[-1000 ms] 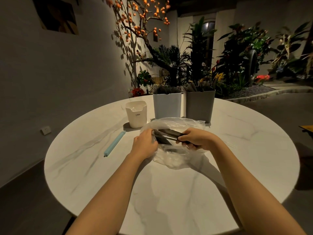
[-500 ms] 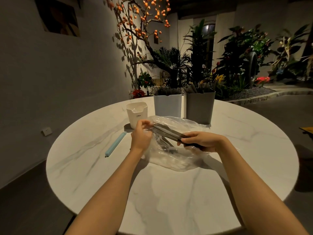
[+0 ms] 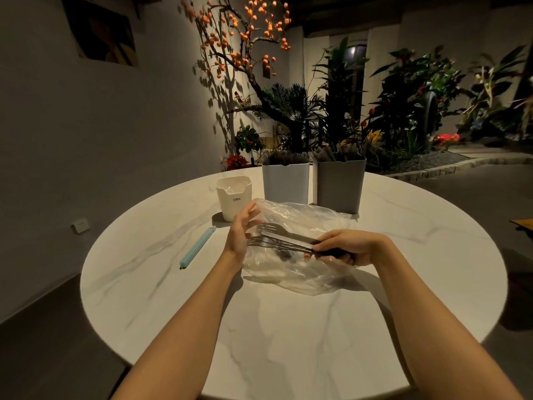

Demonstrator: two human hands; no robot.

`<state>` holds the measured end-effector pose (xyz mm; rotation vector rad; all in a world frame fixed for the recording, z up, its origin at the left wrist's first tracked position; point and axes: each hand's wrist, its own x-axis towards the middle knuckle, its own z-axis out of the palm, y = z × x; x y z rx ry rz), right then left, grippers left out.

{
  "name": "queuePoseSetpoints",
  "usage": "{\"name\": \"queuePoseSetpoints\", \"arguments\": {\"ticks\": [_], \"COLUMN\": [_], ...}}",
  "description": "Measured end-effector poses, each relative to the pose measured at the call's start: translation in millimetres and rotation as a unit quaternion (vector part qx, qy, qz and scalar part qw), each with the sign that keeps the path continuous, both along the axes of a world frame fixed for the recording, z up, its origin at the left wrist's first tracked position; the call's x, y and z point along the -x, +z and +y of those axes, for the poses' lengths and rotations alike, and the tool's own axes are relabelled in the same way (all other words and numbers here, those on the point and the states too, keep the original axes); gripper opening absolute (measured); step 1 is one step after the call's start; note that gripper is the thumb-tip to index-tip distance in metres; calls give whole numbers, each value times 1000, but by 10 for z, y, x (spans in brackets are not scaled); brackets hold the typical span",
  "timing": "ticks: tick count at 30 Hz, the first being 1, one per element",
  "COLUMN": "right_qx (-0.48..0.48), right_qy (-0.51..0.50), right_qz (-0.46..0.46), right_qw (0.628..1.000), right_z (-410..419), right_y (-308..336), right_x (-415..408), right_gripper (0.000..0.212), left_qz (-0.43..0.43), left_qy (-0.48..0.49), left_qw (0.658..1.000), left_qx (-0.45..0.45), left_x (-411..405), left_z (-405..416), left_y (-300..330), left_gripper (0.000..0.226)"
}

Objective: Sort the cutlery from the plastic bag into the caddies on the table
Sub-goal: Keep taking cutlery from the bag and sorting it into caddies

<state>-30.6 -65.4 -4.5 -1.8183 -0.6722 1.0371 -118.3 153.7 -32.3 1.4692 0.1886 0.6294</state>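
Steel cutlery gripped in right hand, left hand spread beside it; sorting into caddies comes next.

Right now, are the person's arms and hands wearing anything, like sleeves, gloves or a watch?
No. Both forearms are bare as far as the picture shows, with no sleeves in view. The left hand and the right hand have no gloves, and no watch, bracelet or ring shows. The fingers are bare too.

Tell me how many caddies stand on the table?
3: a cream caddy at far left, a white caddy in the middle, a grey caddy at right. None seems hidden.
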Motion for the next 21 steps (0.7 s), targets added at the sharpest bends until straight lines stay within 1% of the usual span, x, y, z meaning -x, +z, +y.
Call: {"name": "queuePoseSetpoints", "arguments": {"ticks": [1,3,6,8,9,12,14,17,21], "right_qx": [-4,-33,-103,-132,-140,-142,-141,-143,-152], "right_qy": [5,25,33,13,3,-15,-21,-30,-48], "right_qz": [-12,-32,-3,18,17,-6,-25,-34,-21], "right_qw": [1000,999,994,991,990,990,989,989,987], "right_z": [0,5,17,34,52,141,196,244,268], "right_y": [-5,-20,-35,-52,-63,-114,-146,-161,-149], "right_x": [2,-4,-46,-89,-101,-96,-83,-71,-52], "right_gripper": [22,23,27,27,27,27,28,31,26], "left_qz": [-3,-16,-43,-54,-54,-20,-2,4,39], "left_qy": [-6,-7,22,28,20,-18,-23,-12,16], "left_qw": [1000,1000,998,998,998,991,984,982,987], "left_qx": [9,21,38,8,-23,-131,-176,-189,-154], "left_x": [-8,1,15,20,21,2,-28,-61,-47], "left_z": [12,22,30,-2,-35,-180,-255,-262,-265], "left_y": [-10,-9,4,14,16,-9,-40,-64,-39], "left_gripper": [37,47,67,72,69,48,36,22,26]}}
